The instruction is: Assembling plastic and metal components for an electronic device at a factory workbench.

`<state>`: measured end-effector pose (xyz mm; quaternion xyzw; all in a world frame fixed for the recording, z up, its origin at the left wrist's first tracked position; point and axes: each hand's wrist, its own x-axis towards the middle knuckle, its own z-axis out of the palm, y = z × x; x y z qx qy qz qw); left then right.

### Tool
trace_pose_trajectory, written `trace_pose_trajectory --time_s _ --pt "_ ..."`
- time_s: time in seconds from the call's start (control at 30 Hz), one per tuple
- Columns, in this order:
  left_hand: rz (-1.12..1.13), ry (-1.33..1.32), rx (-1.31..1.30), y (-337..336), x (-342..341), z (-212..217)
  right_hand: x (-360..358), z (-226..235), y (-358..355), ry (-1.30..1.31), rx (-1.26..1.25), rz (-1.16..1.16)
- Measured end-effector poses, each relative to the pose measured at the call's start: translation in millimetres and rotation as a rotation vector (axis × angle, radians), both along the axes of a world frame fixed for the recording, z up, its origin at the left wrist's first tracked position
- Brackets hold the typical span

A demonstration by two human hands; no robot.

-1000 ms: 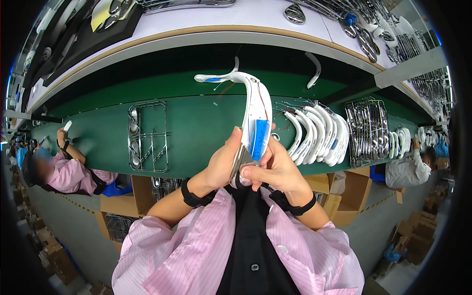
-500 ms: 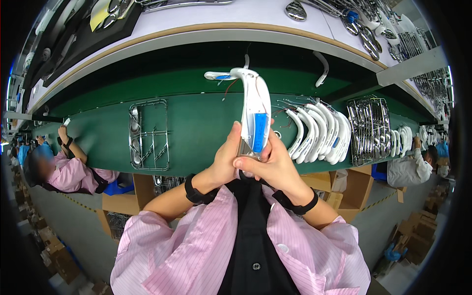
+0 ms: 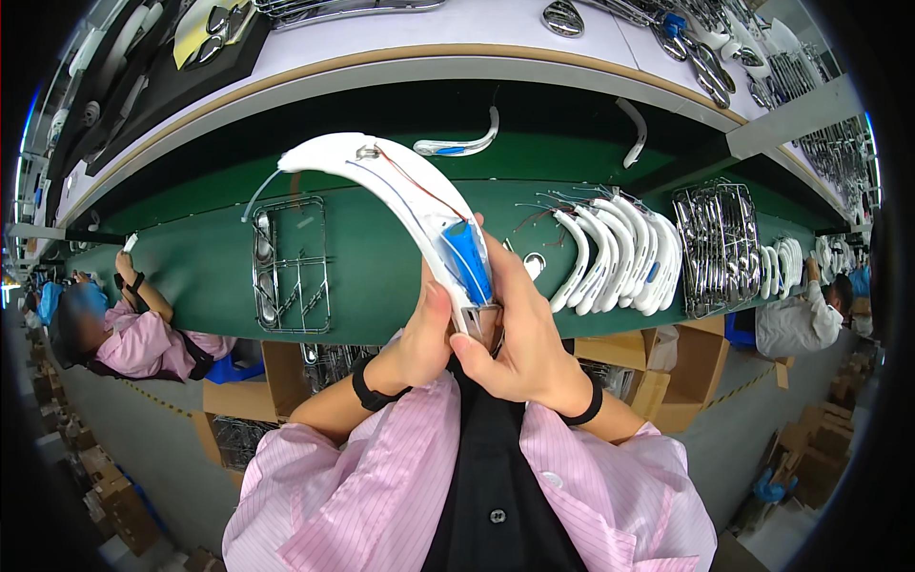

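Note:
A curved white plastic housing (image 3: pixel 419 195) is held up in front of my chest, its upper end arching to the left. Inside its open side sits a blue wrapped block (image 3: pixel 466 262), with thin red and pale wires running along the curve. My left hand (image 3: pixel 424 338) grips the lower end from the left. From the right, my right hand (image 3: pixel 519 334) is closed around that same end, thumb near a clear or shiny piece (image 3: pixel 483 324) at the tip. The hands partly hide this lower end.
On the green bench, a chrome wire rack (image 3: pixel 291 267) stands left and a row of similar white housings (image 3: pixel 615 253) right, beside a packed metal rack (image 3: pixel 717 250). Another housing (image 3: pixel 462 145) lies behind. A shelf edge (image 3: pixel 457 62) crosses above; co-workers sit at both sides.
The housing has turned in my hands: its upper end has swung left and its wired open side now faces me. Both hands have kept hold of the lower end.

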<state>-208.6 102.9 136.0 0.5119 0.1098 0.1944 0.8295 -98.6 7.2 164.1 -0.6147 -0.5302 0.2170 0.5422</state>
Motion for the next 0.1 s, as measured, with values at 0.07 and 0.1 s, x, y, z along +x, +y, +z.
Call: trace_pose_trajectory --time_s 0.07,0.1 --pt "-0.029 -0.002 -0.026 -3.9 -5.8 6.5 -0.7 2.3 -4.2 -0.001 0.027 0.05" --pt "-0.046 -0.035 -0.002 -2.9 -7.6 6.6 -2.9 2.9 -5.5 0.014 0.047 0.049"
